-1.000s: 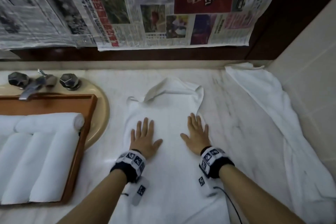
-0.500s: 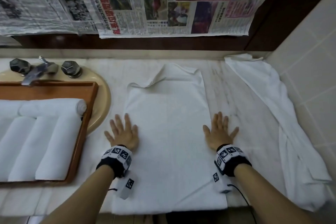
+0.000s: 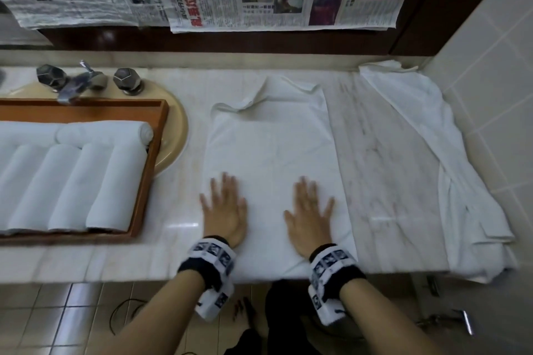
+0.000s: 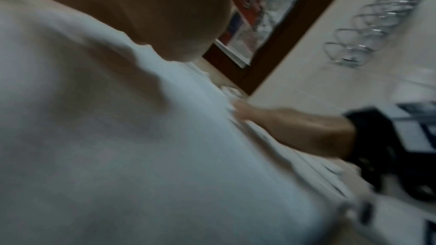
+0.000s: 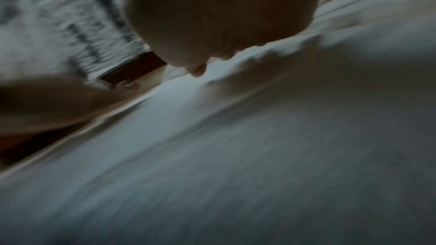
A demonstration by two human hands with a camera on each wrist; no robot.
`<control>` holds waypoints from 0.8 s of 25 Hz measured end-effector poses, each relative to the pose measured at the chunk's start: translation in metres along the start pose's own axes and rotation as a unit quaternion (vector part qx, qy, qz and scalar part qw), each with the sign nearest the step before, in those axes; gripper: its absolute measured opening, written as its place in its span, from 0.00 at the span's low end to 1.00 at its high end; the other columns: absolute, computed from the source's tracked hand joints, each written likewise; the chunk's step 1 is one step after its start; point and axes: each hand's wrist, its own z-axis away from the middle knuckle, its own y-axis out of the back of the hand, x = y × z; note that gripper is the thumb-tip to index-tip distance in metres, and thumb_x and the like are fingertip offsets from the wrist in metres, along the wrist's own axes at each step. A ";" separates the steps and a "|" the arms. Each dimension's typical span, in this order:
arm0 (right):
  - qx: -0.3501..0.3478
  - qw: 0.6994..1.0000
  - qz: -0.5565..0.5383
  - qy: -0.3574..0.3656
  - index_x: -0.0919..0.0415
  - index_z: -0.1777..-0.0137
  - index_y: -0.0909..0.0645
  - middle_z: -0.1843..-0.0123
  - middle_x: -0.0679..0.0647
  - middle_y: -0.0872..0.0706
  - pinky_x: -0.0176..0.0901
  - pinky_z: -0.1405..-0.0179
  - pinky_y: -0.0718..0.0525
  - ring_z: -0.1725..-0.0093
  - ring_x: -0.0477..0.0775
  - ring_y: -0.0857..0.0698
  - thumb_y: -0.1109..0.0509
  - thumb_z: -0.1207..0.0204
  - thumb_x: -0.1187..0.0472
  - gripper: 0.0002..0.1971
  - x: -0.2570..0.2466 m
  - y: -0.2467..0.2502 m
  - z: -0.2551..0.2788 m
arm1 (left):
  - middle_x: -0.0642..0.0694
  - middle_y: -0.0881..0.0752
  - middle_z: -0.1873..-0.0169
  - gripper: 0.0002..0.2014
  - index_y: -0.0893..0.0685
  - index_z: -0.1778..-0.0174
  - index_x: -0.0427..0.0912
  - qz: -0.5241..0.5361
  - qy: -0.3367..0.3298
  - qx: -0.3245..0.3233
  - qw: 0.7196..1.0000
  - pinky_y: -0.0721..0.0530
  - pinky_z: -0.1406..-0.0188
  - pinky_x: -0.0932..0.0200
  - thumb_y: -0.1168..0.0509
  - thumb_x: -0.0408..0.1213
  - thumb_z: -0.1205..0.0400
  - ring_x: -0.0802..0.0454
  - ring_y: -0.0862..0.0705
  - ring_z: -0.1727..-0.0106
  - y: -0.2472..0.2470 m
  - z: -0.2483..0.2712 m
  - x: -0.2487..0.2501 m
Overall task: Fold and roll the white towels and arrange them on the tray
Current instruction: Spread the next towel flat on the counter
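- My left hand (image 3: 225, 212) lies flat with the fingers straight and spread, palm down on the near left part of the flat white cloth towel (image 3: 271, 153), gripping nothing.
- My right hand (image 3: 310, 216) lies the same way, fingers straight and fanned, pressing the towel's near right part, just inside its right edge.
- The towel stretches away from both palms over the pale marble counter (image 3: 383, 167); its far edge, well beyond my fingertips, is rumpled with one corner turned over.
- Its near end reaches the counter's front edge by my wrists.
- To the left of my left hand, apart from it, sits the brown wooden tray (image 3: 147, 179), which holds rolled white towels (image 3: 72, 184): several side by side and one laid across their far ends.
- Beyond the tray stands a metal tap with two faceted knobs (image 3: 83, 81).
- Well to the right of my right hand, a loose crumpled white towel (image 3: 450, 158) lies along the tiled wall.
- Both wrist views are blurred; the left one shows my right hand (image 4: 295, 128) resting on white cloth.
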 end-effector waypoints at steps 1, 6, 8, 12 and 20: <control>0.000 0.997 0.004 0.079 0.55 0.15 0.67 0.17 0.47 0.73 0.74 0.22 0.66 0.16 0.53 0.70 0.61 0.15 0.45 0.33 -0.017 -0.011 0.006 | 0.53 0.72 0.20 0.35 0.67 0.16 0.50 -0.011 -0.067 -0.012 0.998 0.74 0.22 0.45 0.76 0.58 0.20 0.49 0.73 0.18 -0.014 0.009 0.017; 0.067 0.996 0.032 0.055 0.51 0.14 0.53 0.13 0.45 0.58 0.64 0.18 0.58 0.14 0.49 0.59 0.60 0.16 0.44 0.31 0.023 -0.031 0.028 | 0.56 0.64 0.17 0.30 0.61 0.15 0.52 -0.077 -0.071 0.061 0.993 0.68 0.18 0.47 0.68 0.54 0.14 0.54 0.65 0.16 -0.034 0.033 -0.019; 0.077 0.995 0.043 0.036 0.52 0.14 0.52 0.12 0.47 0.56 0.62 0.17 0.57 0.14 0.50 0.58 0.59 0.16 0.45 0.31 0.039 -0.031 0.034 | 0.55 0.62 0.16 0.30 0.60 0.15 0.51 -0.081 -0.060 0.068 0.993 0.67 0.18 0.47 0.66 0.53 0.13 0.55 0.65 0.16 -0.033 0.036 -0.035; 0.086 0.995 0.050 0.015 0.54 0.13 0.52 0.12 0.48 0.56 0.60 0.17 0.58 0.14 0.50 0.58 0.60 0.16 0.45 0.31 0.043 -0.033 0.036 | 0.54 0.61 0.16 0.31 0.59 0.14 0.49 -0.069 -0.060 0.074 0.993 0.66 0.17 0.47 0.66 0.53 0.14 0.56 0.64 0.16 -0.034 0.037 -0.037; -0.019 0.997 -0.073 -0.029 0.60 0.15 0.66 0.15 0.53 0.72 0.68 0.21 0.65 0.16 0.56 0.69 0.53 0.12 0.50 0.33 -0.022 0.003 0.001 | 0.46 0.69 0.17 0.31 0.64 0.15 0.41 0.084 -0.004 -0.016 0.996 0.69 0.19 0.44 0.62 0.51 0.11 0.49 0.69 0.17 -0.011 0.005 0.020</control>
